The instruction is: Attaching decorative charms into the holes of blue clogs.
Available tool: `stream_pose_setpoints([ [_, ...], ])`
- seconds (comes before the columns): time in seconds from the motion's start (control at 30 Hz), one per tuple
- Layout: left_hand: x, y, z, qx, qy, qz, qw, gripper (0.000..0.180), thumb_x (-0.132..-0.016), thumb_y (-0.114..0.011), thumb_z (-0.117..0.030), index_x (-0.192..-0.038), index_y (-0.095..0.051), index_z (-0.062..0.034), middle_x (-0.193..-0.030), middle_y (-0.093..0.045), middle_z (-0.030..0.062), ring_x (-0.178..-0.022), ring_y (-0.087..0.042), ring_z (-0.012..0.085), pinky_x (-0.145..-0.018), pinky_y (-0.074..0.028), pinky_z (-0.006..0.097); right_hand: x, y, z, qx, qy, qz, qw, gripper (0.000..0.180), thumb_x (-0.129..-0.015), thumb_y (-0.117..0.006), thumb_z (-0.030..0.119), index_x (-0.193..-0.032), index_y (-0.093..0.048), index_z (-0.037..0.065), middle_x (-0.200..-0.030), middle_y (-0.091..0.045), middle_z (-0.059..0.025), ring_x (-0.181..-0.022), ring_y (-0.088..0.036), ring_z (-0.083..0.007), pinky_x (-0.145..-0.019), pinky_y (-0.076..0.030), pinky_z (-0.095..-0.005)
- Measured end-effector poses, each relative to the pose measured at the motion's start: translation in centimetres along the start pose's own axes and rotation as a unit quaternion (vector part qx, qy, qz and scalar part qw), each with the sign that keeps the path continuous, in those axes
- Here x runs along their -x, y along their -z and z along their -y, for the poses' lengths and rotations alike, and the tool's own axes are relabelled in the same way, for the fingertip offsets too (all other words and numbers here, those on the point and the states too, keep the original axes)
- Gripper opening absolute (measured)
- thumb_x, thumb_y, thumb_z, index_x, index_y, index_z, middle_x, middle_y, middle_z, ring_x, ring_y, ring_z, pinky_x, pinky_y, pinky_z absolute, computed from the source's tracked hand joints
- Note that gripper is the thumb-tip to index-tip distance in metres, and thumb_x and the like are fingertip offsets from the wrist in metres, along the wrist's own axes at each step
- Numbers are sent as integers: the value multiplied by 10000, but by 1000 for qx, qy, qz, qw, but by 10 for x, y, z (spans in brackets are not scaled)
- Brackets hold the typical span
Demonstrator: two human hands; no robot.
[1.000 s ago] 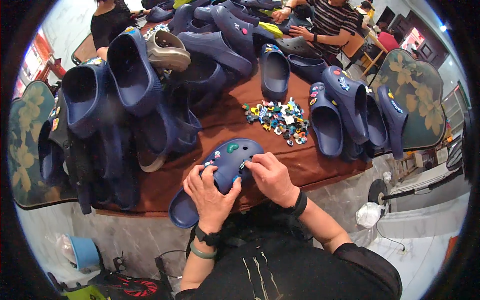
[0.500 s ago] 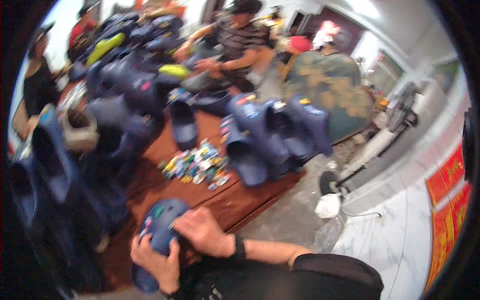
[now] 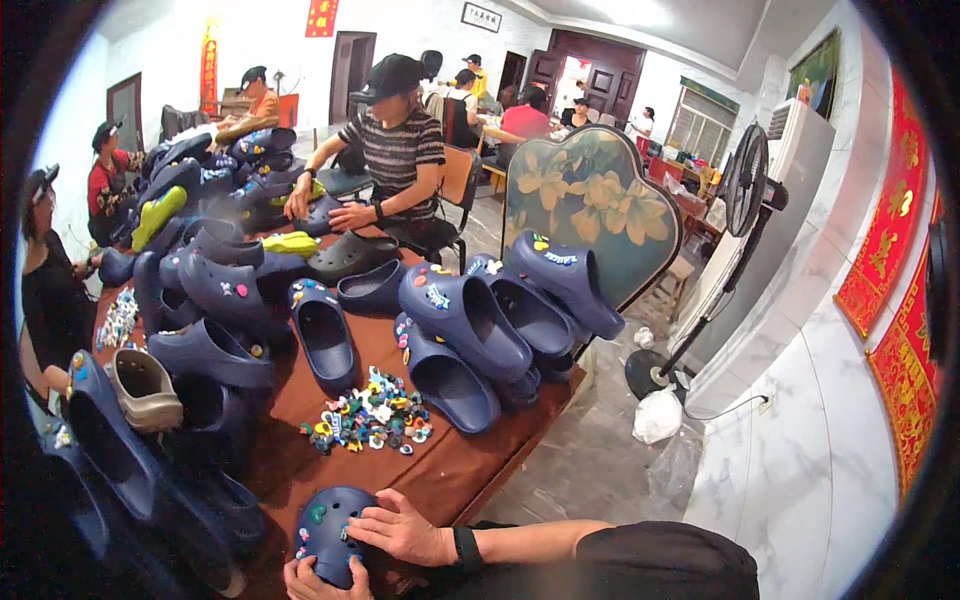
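A navy clog [image 3: 338, 499] with holes in its toe is at the table's near edge, toe pointing away from me. A green charm and several small coloured ones sit on its upper. My left hand [image 3: 322, 580] grips its near part, thumb and fingers on either side; the heel is out of view. My right hand [image 3: 405, 530], with a black band at the wrist, lies against the upper's right side. Its fingertips press together at a small, pale shoe charm [image 3: 346, 534]. Just beyond lies a pile of loose, multicoloured charms [image 3: 372, 414].
Navy clogs [image 3: 450, 310] with charms stand stacked right of the pile. More clogs [image 3: 215, 275] crowd the left and far table [image 3: 470, 455]. Across it a person in a striped shirt [image 3: 400, 155] handles a clog. A floor fan [image 3: 745, 190] and flower-painted screen [image 3: 590, 195] stand right.
The view has steadied and shifted; the clog appears lower in it. My right hand's fingers have gone from a bunched pinch to lying flatter on the upper. My left hand still grips the clog.
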State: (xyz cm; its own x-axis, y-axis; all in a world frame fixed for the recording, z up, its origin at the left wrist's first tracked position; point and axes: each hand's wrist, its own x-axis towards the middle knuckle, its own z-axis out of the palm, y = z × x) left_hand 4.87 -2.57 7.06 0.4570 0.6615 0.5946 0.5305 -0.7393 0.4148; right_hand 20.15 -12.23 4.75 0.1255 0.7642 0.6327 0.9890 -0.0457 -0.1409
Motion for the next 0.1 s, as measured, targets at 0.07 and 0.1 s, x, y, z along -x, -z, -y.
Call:
stream_pose_setpoints([
  [0.07, -1, -1, 2, 5, 5, 9, 1000, 640, -767, -755, -505, -1228, -542, -115, -1211, -540, 123, -1170, -501, 328, -963, -376, 496, -3, -7, -5, -16, -8, -23, 1000, 362, -826, -605, 141, -1186, -633, 120, -1123, -646, -15, -1056, -578, -139, -1066, -321, -469],
  [0.1, -4, -2, 3, 4, 3, 2, 1000, 640, -767, -755, -505, -1228, -542, -115, -1211, -540, 123, -1170, -501, 328, -963, -376, 496, -3, -11, -7, -15, -4, -28, 999, 362, -826, -605, 141, -1186, -633, 120, -1123, -646, -15, -1056, -578, -139, -1066, -321, -469],
])
